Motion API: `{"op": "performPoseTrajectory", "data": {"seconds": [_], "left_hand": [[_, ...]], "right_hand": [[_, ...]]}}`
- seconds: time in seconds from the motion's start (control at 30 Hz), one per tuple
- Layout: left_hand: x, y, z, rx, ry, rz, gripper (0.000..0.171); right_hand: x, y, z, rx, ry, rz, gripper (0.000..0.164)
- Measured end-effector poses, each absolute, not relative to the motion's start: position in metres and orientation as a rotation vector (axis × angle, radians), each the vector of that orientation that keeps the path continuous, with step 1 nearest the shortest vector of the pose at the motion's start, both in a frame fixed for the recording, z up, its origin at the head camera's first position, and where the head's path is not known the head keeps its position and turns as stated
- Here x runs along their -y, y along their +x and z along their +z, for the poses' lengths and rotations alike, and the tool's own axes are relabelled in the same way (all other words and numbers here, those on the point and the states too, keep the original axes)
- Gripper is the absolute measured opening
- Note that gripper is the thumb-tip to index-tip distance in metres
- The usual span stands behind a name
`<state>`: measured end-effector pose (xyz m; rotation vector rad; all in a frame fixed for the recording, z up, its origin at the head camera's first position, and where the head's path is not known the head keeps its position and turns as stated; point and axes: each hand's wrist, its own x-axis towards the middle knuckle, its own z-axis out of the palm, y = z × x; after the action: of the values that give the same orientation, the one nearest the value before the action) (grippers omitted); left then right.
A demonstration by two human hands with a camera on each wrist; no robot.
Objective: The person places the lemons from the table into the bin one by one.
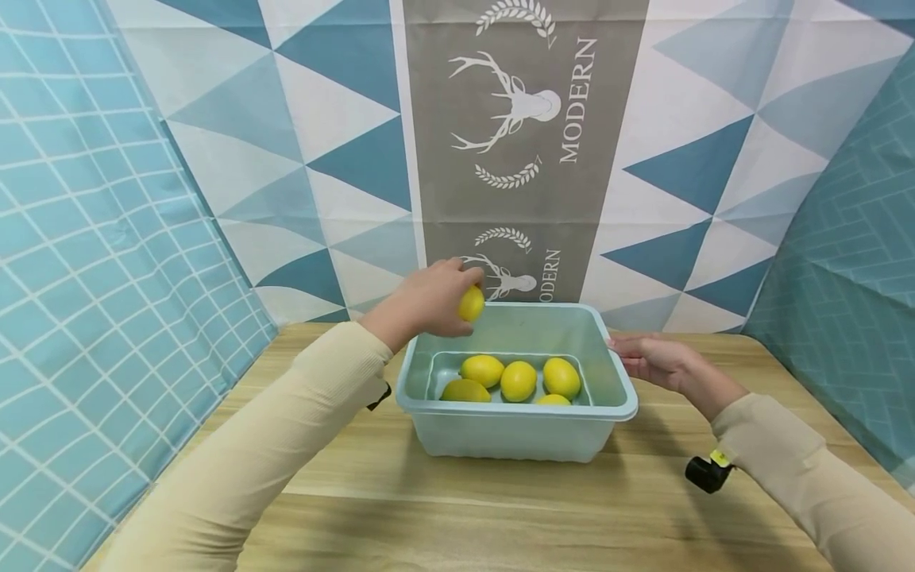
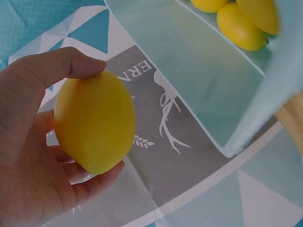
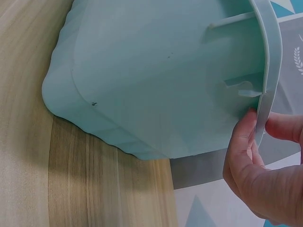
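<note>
My left hand (image 1: 442,298) holds a yellow lemon (image 2: 94,122) above the back left part of a pale green-blue plastic bin (image 1: 511,433). In the left wrist view the thumb lies on one side of the fruit and the fingers curl round the other. Several more lemons (image 1: 518,381) lie on the bin's floor, one of them partly hidden by the front wall. At the bin's right side, my right hand (image 1: 654,359) pinches the rim (image 3: 271,56) between thumb and fingers, as the right wrist view shows.
The bin stands on a wood-grain table (image 1: 457,516). Behind it hangs a patterned cloth (image 1: 343,159) with triangles and deer heads. A blue tiled-pattern cloth (image 1: 86,238) closes off the left side, and a teal one (image 1: 858,238) the right.
</note>
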<state>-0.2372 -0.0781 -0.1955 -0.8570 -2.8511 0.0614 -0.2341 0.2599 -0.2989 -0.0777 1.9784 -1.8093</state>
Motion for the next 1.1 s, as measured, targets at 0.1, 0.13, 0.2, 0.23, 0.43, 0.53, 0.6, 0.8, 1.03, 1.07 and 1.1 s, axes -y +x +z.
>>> {"op": "performPoseTrajectory", "data": {"seconds": [0.1, 0.13, 0.2, 0.23, 0.43, 0.53, 0.6, 0.8, 1.03, 1.07, 1.1], "left_hand": [[0.071, -0.241, -0.196, 2.866, -0.86, 0.072, 0.056], [0.069, -0.242, -0.196, 2.869, -0.861, 0.075, 0.057], [0.064, -0.245, -0.198, 2.877, -0.864, 0.076, 0.057], [0.062, -0.247, -0.199, 2.881, -0.868, 0.07, 0.057], [0.051, -0.255, -0.207, 2.918, -0.875, 0.033, 0.056], [0.046, -0.26, -0.213, 2.953, -0.876, 0.054, 0.055], [0.043, -0.262, -0.217, 2.985, -0.883, 0.077, 0.054], [0.041, -0.261, -0.223, 3.115, -0.889, 0.081, 0.052], [0.049, -0.262, -0.221, 3.15, -0.845, 0.095, 0.05], [0.051, -0.262, -0.221, 3.14, -0.836, 0.09, 0.049], [0.053, -0.263, -0.22, 3.129, -0.829, 0.085, 0.049]], "right_hand": [[-0.26, -0.234, -0.3, -1.983, -0.083, -1.808, 0.046], [-0.26, -0.233, -0.3, -1.983, -0.09, -1.806, 0.047], [-0.261, -0.233, -0.301, -1.985, -0.093, -1.807, 0.045], [-0.261, -0.233, -0.301, -1.985, -0.092, -1.808, 0.044], [-0.262, -0.233, -0.3, -1.987, -0.081, -1.813, 0.042], [-0.261, -0.234, -0.301, -1.986, -0.077, -1.816, 0.047], [-0.26, -0.234, -0.301, -1.986, -0.074, -1.817, 0.046], [-0.258, -0.233, -0.302, -1.996, -0.063, -1.809, 0.045], [-0.259, -0.234, -0.3, -2.007, -0.073, -1.803, 0.057], [-0.259, -0.234, -0.3, -2.006, -0.072, -1.806, 0.057], [-0.259, -0.234, -0.3, -2.008, -0.071, -1.805, 0.056]]}}
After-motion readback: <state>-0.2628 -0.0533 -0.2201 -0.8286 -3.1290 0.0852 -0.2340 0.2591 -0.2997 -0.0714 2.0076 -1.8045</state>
